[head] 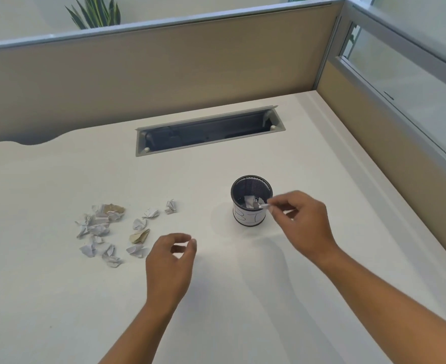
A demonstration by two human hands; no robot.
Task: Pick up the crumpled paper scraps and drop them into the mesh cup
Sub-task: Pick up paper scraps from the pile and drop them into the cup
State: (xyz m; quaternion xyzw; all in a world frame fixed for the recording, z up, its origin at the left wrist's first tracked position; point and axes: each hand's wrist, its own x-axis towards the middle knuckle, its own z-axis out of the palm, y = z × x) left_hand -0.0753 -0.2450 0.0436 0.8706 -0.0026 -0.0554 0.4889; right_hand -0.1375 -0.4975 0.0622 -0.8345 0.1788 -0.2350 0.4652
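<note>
A black mesh cup [250,185] with a white label stands on the white desk, right of centre, and holds a few crumpled scraps [249,201]. My right hand [304,222] hovers just right of the cup's rim, thumb and forefinger pinched on a small white paper scrap [264,205] at the rim's near right edge. Several crumpled white and tan paper scraps [104,224] lie scattered on the desk to the left. My left hand [170,261] hangs above the desk just right of the nearest scrap [137,250], fingers curled and apart, holding nothing.
An open cable tray slot [208,132] is cut into the desk [59,298] behind the cup. Beige partition walls [164,69] close the back and the right side. A plant [96,11] rises behind the back partition.
</note>
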